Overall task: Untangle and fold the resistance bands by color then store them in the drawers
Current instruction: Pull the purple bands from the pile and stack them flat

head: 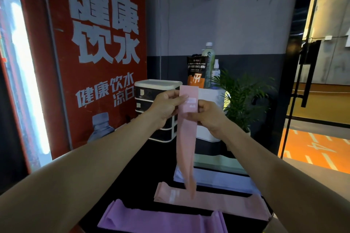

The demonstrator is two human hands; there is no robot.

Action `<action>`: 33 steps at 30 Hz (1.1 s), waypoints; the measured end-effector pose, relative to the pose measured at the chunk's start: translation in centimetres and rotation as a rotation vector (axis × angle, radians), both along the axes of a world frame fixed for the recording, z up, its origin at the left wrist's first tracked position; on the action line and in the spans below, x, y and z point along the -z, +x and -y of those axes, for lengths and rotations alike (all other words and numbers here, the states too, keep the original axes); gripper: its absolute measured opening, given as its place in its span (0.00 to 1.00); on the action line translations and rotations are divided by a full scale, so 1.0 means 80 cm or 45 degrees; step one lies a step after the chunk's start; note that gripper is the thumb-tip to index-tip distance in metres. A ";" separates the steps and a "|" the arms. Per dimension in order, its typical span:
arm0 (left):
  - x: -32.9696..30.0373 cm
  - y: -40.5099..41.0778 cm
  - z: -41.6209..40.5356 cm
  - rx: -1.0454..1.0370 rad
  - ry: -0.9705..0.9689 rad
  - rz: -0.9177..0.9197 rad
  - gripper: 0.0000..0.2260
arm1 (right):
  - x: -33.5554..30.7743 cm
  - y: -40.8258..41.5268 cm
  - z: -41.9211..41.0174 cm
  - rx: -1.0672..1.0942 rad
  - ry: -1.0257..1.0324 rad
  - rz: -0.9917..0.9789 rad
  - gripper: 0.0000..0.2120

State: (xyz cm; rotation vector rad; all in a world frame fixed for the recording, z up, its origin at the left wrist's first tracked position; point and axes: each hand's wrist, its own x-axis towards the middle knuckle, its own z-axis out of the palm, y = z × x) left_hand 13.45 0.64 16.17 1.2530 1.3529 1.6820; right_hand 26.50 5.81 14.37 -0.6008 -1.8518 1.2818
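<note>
Pink band hangs pinched in my left grip and right grip, unfolded; others at six o'clock on the desk await the drawers.

Gym lobby — drinking-water poster, orange track flooring

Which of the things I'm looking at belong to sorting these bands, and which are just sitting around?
Part of the job:
pink band in hand
left hand
right hand
pink band on the table
purple band
pale lilac band
drawer unit

Just lying about:
drink bottle
spray bottle
powder pouch
potted plant
</note>
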 end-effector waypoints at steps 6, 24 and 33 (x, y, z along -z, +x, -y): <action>0.000 0.006 0.000 -0.059 0.039 0.108 0.05 | 0.042 0.013 -0.002 0.038 -0.023 0.218 0.06; 0.067 -0.010 0.004 -0.296 -0.009 0.403 0.10 | 0.085 0.072 -0.023 0.327 0.385 0.607 0.18; 0.122 -0.012 0.020 -0.465 -0.128 0.409 0.13 | 0.123 0.148 -0.007 0.188 0.194 0.794 0.07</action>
